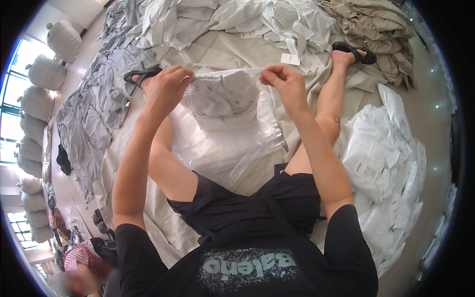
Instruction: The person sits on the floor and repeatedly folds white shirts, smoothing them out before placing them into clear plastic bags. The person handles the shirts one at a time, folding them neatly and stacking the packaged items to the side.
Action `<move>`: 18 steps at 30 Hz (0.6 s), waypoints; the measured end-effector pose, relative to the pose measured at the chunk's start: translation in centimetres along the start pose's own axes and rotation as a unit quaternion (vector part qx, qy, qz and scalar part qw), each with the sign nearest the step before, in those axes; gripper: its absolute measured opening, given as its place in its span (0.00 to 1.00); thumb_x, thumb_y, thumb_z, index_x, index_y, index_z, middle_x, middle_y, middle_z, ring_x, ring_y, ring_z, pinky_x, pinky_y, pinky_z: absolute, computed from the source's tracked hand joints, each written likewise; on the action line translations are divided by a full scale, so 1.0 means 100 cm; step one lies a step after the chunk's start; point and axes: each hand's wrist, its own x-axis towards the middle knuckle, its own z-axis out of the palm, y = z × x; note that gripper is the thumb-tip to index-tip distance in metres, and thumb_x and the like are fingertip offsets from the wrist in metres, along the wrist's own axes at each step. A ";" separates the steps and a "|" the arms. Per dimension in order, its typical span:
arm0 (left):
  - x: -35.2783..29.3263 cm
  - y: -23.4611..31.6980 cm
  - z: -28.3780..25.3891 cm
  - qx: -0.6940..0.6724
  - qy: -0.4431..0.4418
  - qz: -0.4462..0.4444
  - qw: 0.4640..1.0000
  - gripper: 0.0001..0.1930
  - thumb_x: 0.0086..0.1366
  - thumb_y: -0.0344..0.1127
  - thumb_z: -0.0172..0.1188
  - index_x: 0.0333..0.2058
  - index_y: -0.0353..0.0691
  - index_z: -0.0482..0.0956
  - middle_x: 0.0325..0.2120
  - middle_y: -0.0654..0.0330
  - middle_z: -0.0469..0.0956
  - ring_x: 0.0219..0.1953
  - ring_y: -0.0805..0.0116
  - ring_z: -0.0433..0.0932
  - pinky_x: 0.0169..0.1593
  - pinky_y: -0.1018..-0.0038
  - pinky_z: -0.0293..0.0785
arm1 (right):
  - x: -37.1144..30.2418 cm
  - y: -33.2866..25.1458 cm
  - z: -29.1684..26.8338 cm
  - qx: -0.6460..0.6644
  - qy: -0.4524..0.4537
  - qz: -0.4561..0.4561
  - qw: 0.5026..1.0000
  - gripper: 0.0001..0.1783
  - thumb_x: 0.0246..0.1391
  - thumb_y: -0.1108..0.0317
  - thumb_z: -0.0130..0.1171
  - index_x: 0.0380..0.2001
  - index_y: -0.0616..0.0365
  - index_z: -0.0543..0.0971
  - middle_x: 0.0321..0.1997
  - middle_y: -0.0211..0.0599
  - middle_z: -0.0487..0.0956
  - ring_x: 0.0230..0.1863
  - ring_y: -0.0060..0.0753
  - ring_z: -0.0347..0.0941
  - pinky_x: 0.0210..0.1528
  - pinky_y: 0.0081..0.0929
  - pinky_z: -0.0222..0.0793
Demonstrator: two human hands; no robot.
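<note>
My left hand (167,88) and my right hand (288,85) are raised in front of me, each pinching one end of the top edge of a clear plastic bag. The edge is stretched taut between them. Inside or right behind the plastic is a folded pale grey garment (222,101), its gathered edge near the top. Beneath it, between my legs, lie flat clear plastic bags (208,153) on a beige cloth (237,182).
Loose grey garments (84,123) are heaped at left, white garments (292,22) at the far side, and brown garments (378,34) at far right. Bagged garments (381,168) pile up at right. Stuffed sacks (47,72) line the window wall. Another person (84,260) is at lower left.
</note>
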 end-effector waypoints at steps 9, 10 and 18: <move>-0.060 0.030 -0.068 -0.139 -0.017 -0.013 0.990 0.06 0.64 0.21 0.70 0.40 0.35 0.88 0.32 0.55 0.87 0.31 0.66 0.83 0.39 0.72 0.78 | -0.014 -0.066 -0.075 -0.117 -0.400 0.121 0.901 0.11 0.65 0.66 0.71 0.42 0.65 0.89 0.38 0.35 0.89 0.41 0.24 0.84 0.47 0.25 0.79; -0.076 0.038 -0.067 -0.183 -0.103 -0.074 0.975 0.05 0.64 0.23 0.71 0.39 0.35 0.89 0.29 0.55 0.86 0.29 0.67 0.84 0.36 0.71 0.77 | -0.023 -0.063 -0.075 -0.141 -0.426 0.191 0.873 0.14 0.72 0.62 0.65 0.42 0.63 0.91 0.38 0.34 0.90 0.42 0.21 0.85 0.49 0.26 0.80; -0.136 -0.050 0.146 -0.187 -0.226 -0.339 0.894 0.37 0.71 0.57 0.70 0.66 0.34 0.77 0.52 0.36 0.85 0.55 0.49 0.86 0.59 0.60 0.81 | -0.037 0.147 0.021 -0.630 -0.139 -0.095 0.758 0.47 0.67 0.26 0.53 0.81 0.37 0.64 0.87 0.51 0.55 0.87 0.59 0.46 0.85 0.64 0.35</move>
